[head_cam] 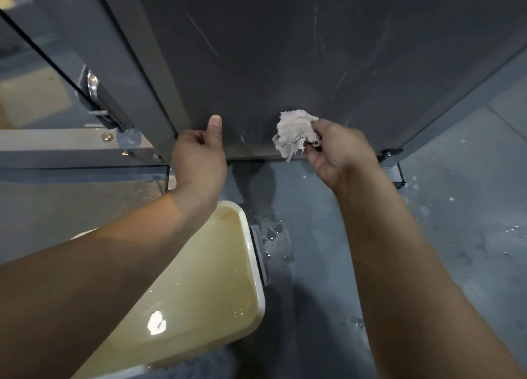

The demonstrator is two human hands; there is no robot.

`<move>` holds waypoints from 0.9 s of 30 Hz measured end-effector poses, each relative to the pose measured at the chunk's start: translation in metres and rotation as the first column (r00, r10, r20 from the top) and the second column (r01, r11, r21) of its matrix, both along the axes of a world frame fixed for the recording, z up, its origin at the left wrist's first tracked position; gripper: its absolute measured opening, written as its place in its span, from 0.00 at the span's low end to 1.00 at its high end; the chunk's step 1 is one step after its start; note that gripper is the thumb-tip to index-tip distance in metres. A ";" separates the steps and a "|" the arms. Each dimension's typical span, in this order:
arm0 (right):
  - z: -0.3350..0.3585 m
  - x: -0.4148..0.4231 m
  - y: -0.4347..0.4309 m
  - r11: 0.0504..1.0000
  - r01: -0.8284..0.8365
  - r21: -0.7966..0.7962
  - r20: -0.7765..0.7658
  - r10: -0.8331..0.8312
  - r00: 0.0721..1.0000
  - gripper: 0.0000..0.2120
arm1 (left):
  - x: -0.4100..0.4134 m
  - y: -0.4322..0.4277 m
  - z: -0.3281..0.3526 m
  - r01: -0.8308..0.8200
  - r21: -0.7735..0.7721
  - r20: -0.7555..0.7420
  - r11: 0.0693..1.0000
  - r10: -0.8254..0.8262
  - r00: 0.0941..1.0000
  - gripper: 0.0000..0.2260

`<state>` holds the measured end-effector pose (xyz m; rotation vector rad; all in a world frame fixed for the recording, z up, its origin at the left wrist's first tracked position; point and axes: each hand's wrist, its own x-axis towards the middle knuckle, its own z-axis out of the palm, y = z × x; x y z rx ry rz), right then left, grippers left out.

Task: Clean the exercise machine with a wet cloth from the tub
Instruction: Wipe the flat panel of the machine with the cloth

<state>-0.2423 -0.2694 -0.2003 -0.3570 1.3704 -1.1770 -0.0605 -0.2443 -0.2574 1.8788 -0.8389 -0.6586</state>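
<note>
A dark grey panel of the exercise machine (285, 50) fills the upper view, scuffed with pale scratches. My right hand (333, 150) holds a crumpled whitish cloth (296, 134) against the panel's lower edge. My left hand (199, 156) grips the panel's left corner post near its base, fingers curled round it and thumb pointing up on the panel. A cream tub (256, 264) of yellowish water stands on the floor below my left forearm, which hides part of it.
The grey floor (456, 221) is wet, with droplets and puddles beside the tub and to the right. A metal frame rail with bolts (107, 136) and a black cable run at left. A bracket foot (395, 167) sits at the panel's right base.
</note>
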 end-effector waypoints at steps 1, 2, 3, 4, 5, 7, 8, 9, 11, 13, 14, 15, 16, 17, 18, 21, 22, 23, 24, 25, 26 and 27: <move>-0.004 0.002 0.000 1.000 0.007 0.012 -0.031 -0.007 1.000 0.10 | -0.001 0.000 0.000 -0.001 0.005 0.006 1.000 0.001 1.000 0.26; -0.008 0.004 0.001 0.999 0.022 0.035 -0.071 -0.019 0.997 0.09 | -0.002 0.000 0.000 0.000 0.006 0.006 1.000 0.000 1.000 0.26; -0.017 0.002 0.002 0.996 0.044 0.072 -0.155 -0.032 0.987 0.06 | -0.002 0.000 0.000 0.001 0.004 0.003 1.000 -0.001 1.000 0.26; -0.027 -0.004 0.002 0.991 0.077 0.108 -0.270 -0.045 0.962 0.04 | -0.003 0.000 -0.001 0.002 0.001 0.001 1.000 -0.002 1.000 0.26; -0.035 -0.012 0.002 0.984 0.111 0.140 -0.407 -0.045 0.912 0.07 | -0.002 0.001 -0.002 0.004 -0.005 0.001 1.000 -0.004 1.000 0.26; -0.046 -0.027 0.006 0.979 0.178 0.101 -0.628 -0.076 0.775 0.13 | 0.001 0.001 -0.005 0.016 -0.018 0.007 1.000 -0.016 1.000 0.26; -0.050 -0.030 0.007 0.978 0.206 0.028 -0.678 -0.133 0.723 0.14 | 0.003 0.001 -0.006 0.025 -0.017 0.016 1.000 -0.024 1.000 0.26; -0.051 -0.029 0.009 0.975 0.218 -0.039 -0.681 -0.186 0.708 0.15 | 0.003 0.001 -0.006 0.031 -0.013 0.026 0.999 -0.030 0.999 0.27; -0.052 -0.023 0.011 0.968 0.227 -0.110 -0.645 -0.244 0.725 0.13 | 0.003 0.001 -0.006 0.029 -0.009 0.031 1.000 -0.029 0.999 0.26; -0.054 -0.019 0.010 0.966 0.202 -0.158 -0.651 -0.256 0.715 0.09 | 0.001 0.000 -0.005 0.019 -0.016 0.026 1.000 -0.019 0.999 0.25; -0.055 -0.018 0.009 0.961 0.200 -0.189 -0.661 -0.275 0.698 0.08 | 0.001 0.000 -0.006 0.021 -0.021 0.026 1.000 -0.021 0.999 0.25; -0.056 -0.014 0.009 0.954 0.200 -0.223 -0.672 -0.299 0.677 0.07 | 0.001 0.000 -0.006 0.027 -0.021 0.029 0.999 -0.026 0.999 0.25; -0.057 -0.007 0.010 0.948 0.169 -0.269 -0.694 -0.312 0.649 0.07 | 0.001 0.000 -0.006 0.031 -0.017 0.037 0.999 -0.031 0.999 0.25; -0.059 0.003 0.013 0.943 0.101 -0.316 -0.721 -0.308 0.621 0.07 | 0.001 0.000 -0.006 0.033 -0.007 0.042 0.999 -0.033 0.999 0.25; -0.063 0.014 0.017 0.941 0.016 -0.339 -0.748 -0.279 0.602 0.07 | 0.002 0.000 -0.005 0.032 -0.001 0.044 0.999 -0.032 0.999 0.26; -0.066 0.020 0.016 0.936 0.006 -0.352 -0.737 -0.282 0.614 0.07 | 0.003 0.000 -0.006 0.030 -0.002 0.029 1.000 -0.030 0.999 0.26; -0.065 0.012 0.011 0.932 0.096 -0.350 -0.705 -0.329 0.628 0.07 | 0.004 0.000 -0.007 0.033 -0.008 0.028 0.999 -0.033 0.999 0.26; -0.063 0.002 0.007 0.924 0.185 -0.333 -0.668 -0.370 0.646 0.06 | 0.005 0.000 -0.008 0.038 -0.009 0.032 0.999 -0.038 0.999 0.26; -0.061 -0.005 0.003 0.916 0.241 -0.319 -0.638 -0.396 0.660 0.06 | 0.005 -0.001 -0.008 0.039 -0.007 0.040 0.999 -0.039 0.998 0.27; -0.060 -0.007 0.003 0.913 0.248 -0.324 -0.625 -0.404 0.668 0.07 | 0.006 -0.001 -0.008 0.037 -0.003 0.051 0.999 -0.037 0.998 0.27; -0.059 -0.004 0.004 0.919 0.216 -0.331 -0.634 -0.386 0.670 0.07 | 0.005 -0.002 -0.008 0.034 -0.001 0.056 0.999 -0.034 0.998 0.26; -0.059 0.001 0.007 0.928 0.161 -0.336 -0.655 -0.353 0.668 0.07 | 0.005 -0.003 -0.009 0.029 -0.004 0.050 1.000 -0.029 0.998 0.26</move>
